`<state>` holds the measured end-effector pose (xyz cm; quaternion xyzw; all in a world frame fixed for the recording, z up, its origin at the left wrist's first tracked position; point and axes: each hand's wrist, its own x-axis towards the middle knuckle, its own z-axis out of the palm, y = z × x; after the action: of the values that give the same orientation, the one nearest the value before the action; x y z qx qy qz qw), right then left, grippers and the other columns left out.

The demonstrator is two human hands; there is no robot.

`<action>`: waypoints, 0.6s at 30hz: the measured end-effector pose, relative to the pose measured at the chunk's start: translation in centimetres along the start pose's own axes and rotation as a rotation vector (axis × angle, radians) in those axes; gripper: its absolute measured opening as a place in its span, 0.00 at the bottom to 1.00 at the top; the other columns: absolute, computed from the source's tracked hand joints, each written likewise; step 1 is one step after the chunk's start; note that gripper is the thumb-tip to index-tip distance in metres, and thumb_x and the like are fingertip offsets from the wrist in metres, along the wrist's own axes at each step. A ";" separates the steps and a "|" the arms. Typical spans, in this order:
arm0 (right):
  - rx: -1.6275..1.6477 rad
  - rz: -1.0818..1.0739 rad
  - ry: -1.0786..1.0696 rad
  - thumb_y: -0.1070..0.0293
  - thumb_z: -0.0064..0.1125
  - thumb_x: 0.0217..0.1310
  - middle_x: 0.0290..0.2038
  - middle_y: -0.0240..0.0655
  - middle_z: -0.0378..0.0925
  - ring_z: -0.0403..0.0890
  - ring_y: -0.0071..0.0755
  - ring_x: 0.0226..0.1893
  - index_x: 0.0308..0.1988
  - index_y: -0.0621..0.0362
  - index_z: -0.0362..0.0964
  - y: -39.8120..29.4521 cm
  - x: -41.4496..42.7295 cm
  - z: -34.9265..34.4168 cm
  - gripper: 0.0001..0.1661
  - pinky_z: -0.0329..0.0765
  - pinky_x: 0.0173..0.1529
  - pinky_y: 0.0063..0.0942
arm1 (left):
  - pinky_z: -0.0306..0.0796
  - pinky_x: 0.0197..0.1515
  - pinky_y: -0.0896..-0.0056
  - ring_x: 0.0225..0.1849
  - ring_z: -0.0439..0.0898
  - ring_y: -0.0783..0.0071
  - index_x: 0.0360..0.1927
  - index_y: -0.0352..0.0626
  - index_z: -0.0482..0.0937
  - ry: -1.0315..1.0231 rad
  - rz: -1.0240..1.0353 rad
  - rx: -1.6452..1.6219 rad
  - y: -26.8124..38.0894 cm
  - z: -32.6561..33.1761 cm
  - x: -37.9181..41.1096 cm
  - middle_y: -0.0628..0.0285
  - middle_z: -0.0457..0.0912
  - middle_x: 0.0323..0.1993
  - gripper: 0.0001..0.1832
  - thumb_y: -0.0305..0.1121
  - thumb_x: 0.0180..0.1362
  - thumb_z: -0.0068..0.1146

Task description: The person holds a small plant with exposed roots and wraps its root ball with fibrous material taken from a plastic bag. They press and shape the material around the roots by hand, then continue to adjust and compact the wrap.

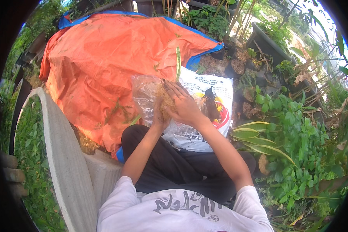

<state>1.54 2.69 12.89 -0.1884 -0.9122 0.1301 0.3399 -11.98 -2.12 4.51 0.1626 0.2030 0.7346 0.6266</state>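
In front of my crossed legs, my left hand point(160, 114) and my right hand point(183, 102) press a clump of tan plant fibre point(166, 101) between them. Dark dirt marks the fingers. A crumpled clear plastic bag point(143, 90) lies behind and to the left of the clump, and its lower part is hidden by my hands. Beneath them rests a white printed sack point(220, 82) that bears writing. A dark torn-looking patch point(211, 101) shows on the sack, right of my right hand. One upright snake plant leaf point(178, 62) rises just beyond my fingertips.
An orange tarpaulin point(104, 55) with blue edging spreads ahead and to the left. A curved concrete rim point(58, 145) stands at my left. Snake plant leaves point(255, 137) and leafy green plants point(295, 139) crowd the right. A dark planter point(268, 39) sits at the back right.
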 end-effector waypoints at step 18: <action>0.079 0.261 0.373 0.66 0.57 0.71 0.79 0.53 0.56 0.53 0.61 0.80 0.74 0.64 0.62 -2.4 -0.5 2.1 0.37 0.51 0.82 0.54 | 0.75 0.64 0.61 0.64 0.79 0.66 0.73 0.42 0.69 0.108 0.172 0.172 -1.5 -0.5 0.3 0.57 0.77 0.66 0.24 0.44 0.82 0.39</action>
<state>-0.14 0.11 11.93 -0.3123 -0.7955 0.1713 0.4902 -10.95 -1.65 3.31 0.1927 0.2840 0.7733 0.5330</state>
